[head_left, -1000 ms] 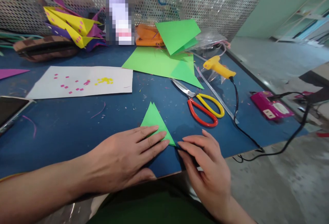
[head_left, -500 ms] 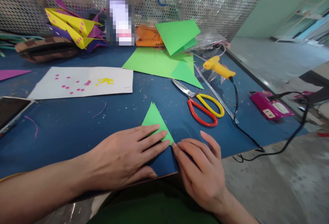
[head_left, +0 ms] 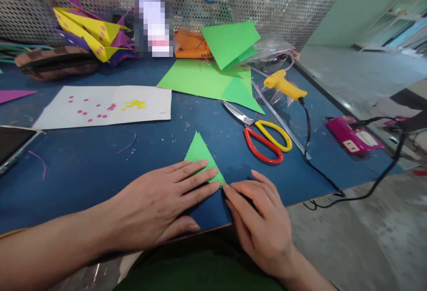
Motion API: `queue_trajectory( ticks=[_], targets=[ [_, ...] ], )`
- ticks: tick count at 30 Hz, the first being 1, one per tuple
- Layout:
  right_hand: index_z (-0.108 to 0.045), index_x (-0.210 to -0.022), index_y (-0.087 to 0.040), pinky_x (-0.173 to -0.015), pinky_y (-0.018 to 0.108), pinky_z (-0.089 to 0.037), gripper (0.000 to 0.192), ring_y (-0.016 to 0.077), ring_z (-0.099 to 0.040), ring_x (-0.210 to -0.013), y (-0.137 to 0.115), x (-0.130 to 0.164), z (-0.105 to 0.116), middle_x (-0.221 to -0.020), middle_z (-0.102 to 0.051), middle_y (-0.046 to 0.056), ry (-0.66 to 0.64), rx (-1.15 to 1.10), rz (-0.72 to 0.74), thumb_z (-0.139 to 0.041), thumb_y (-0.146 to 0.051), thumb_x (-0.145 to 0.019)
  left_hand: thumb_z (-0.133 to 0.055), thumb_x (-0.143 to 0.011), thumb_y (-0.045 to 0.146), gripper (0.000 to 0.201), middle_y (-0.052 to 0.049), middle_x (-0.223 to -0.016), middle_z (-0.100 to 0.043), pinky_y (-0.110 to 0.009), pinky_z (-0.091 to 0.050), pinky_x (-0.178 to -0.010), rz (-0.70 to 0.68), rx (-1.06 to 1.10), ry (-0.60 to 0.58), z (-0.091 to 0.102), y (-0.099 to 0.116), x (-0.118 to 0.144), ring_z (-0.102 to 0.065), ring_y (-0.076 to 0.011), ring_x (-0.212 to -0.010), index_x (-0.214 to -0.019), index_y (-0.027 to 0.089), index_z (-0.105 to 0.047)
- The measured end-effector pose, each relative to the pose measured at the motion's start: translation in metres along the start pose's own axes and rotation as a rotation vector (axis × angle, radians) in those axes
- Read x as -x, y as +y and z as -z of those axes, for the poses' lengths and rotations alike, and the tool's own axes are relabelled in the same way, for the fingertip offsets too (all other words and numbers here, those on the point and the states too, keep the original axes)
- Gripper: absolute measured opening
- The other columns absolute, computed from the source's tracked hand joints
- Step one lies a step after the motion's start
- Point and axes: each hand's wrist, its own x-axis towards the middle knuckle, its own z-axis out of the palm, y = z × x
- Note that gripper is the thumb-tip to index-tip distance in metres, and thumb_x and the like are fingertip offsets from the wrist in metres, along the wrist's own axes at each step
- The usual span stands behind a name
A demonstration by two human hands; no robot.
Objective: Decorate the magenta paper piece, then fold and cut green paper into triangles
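A folded green paper triangle (head_left: 198,148) lies near the table's front edge, its tip pointing away from me and showing two layers. Spread flat across its lower part is my left hand (head_left: 167,197), fingers stretched out and pressing it down; the hand hides much of the triangle. My right hand (head_left: 262,215) pinches the triangle's right corner between fingertips, with its other fingers curled. Just beyond the right hand rest scissors (head_left: 247,121) with one red and one yellow handle, blades partly apart.
White paper (head_left: 147,113) with small pink and yellow bits lies at left, beside a phone-like device (head_left: 16,144). Green sheets (head_left: 193,77) lie behind. At right are a yellow glue gun (head_left: 285,85), a magenta power strip (head_left: 354,135) and a black cord (head_left: 320,173).
The right hand's raised finger has lowered and moved slightly left, while its fingertips stay at the paper corner. The left hand barely shifts. The camera view has moved slightly.
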Motion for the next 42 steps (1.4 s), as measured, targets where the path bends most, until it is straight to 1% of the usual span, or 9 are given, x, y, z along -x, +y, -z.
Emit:
queue_trajectory(
  ticks=[6, 10, 17, 22, 26, 28, 31, 35, 42],
  targets=[
    [-0.069, -0.11, -0.013, -0.077, 0.037, -0.054, 0.02, 0.0217, -0.062, -0.088, -0.002, -0.01, -0.002, -0.098, -0.068, 0.011, -0.003, 0.019, -0.107, -0.059, -0.015, -0.092, -0.053, -0.092, 0.052, 0.07, -0.009, -0.155, -0.04, -0.042, -0.029, -0.118, -0.013, 0.035, -0.032, 0.002, -0.002, 0.005, -0.033, -0.0273, -0.144, -0.151, 0.019, -0.034],
    [-0.071, -0.098, -0.009, -0.068, 0.037, -0.052, 0.017, 0.0226, -0.061, -0.078, -0.004, -0.021, -0.004, -0.091, -0.07, 0.013, -0.024, 0.171, 0.023, -0.056, -0.008, -0.091, -0.049, -0.097, 0.041, 0.06, -0.009, -0.151, -0.047, -0.039, -0.036, -0.115, 0.069, 0.195, 0.096, 0.001, -0.003, 0.011, -0.041, -0.0237, -0.14, -0.15, 0.019, -0.033],
    [-0.072, -0.098, -0.007, -0.071, 0.04, -0.054, 0.017, 0.024, -0.065, -0.079, -0.006, -0.03, 0.002, -0.09, -0.073, 0.016, 0.052, 0.319, 0.26, -0.06, -0.002, -0.086, -0.065, -0.083, 0.051, 0.044, -0.011, -0.107, -0.073, -0.033, -0.06, -0.062, 0.926, 0.6, 0.626, 0.012, -0.011, -0.001, -0.071, -0.0228, -0.08, -0.111, 0.017, -0.062],
    [-0.072, -0.087, -0.009, -0.071, 0.037, -0.058, 0.01, 0.0205, -0.068, -0.074, 0.001, -0.053, 0.012, -0.084, -0.076, 0.013, 0.211, 0.367, 0.52, -0.067, -0.002, -0.083, -0.068, -0.079, 0.051, 0.038, -0.008, -0.076, -0.072, -0.023, -0.051, -0.046, 1.048, 1.368, 0.368, 0.038, -0.012, -0.003, -0.07, -0.0206, -0.067, -0.091, 0.015, -0.07],
    [-0.071, -0.09, -0.012, -0.073, 0.035, -0.058, 0.012, 0.018, -0.068, -0.071, 0.011, -0.082, 0.009, -0.085, -0.076, 0.009, 0.263, 0.341, 0.706, -0.067, -0.002, -0.083, -0.078, -0.073, 0.036, 0.021, -0.007, -0.077, -0.074, -0.019, -0.052, -0.053, 0.986, 1.48, 0.376, 0.055, -0.012, 0.002, -0.071, -0.018, -0.069, -0.079, 0.016, -0.075],
    [-0.07, -0.098, -0.014, -0.077, 0.036, -0.057, 0.016, 0.018, -0.068, -0.078, 0.015, -0.099, 0.005, -0.092, -0.075, 0.008, 0.282, 0.185, 0.615, -0.067, -0.006, -0.085, -0.081, -0.069, 0.031, 0.016, -0.005, -0.075, -0.075, -0.017, -0.05, -0.051, 0.975, 1.452, 0.512, 0.058, -0.014, 0.003, -0.071, -0.0159, -0.066, -0.076, 0.017, -0.076],
    [-0.068, -0.106, -0.019, -0.078, 0.035, -0.057, 0.019, 0.0178, -0.068, -0.084, 0.018, -0.127, -0.002, -0.099, -0.072, 0.008, 0.276, -0.247, 0.162, -0.068, -0.02, -0.087, -0.083, -0.069, 0.032, 0.015, -0.002, -0.07, -0.074, -0.017, -0.05, -0.052, 0.946, 1.389, 0.817, 0.058, -0.018, 0.005, -0.07, -0.0143, -0.063, -0.07, 0.018, -0.076],
    [-0.071, -0.095, -0.02, -0.073, 0.032, -0.056, 0.021, 0.0177, -0.069, -0.078, 0.011, -0.162, -0.011, -0.086, -0.074, 0.003, -0.072, -0.882, -0.375, -0.073, -0.032, -0.077, -0.081, -0.072, 0.036, 0.02, -0.005, -0.067, -0.076, -0.017, -0.05, -0.055, 0.923, 1.352, 0.984, 0.054, -0.026, 0.009, -0.066, -0.012, -0.058, -0.072, 0.017, -0.076],
    [-0.069, -0.075, -0.021, -0.067, 0.028, -0.053, 0.016, 0.0153, -0.066, -0.068, -0.005, -0.167, -0.038, -0.07, -0.072, -0.001, -0.117, -1.097, -0.525, -0.079, -0.029, -0.066, -0.08, -0.073, 0.041, 0.026, -0.007, -0.065, -0.076, -0.017, -0.05, -0.055, 1.003, 1.354, 1.013, 0.044, -0.035, 0.013, -0.066, -0.0119, -0.056, -0.072, 0.016, -0.074]
  ],
)
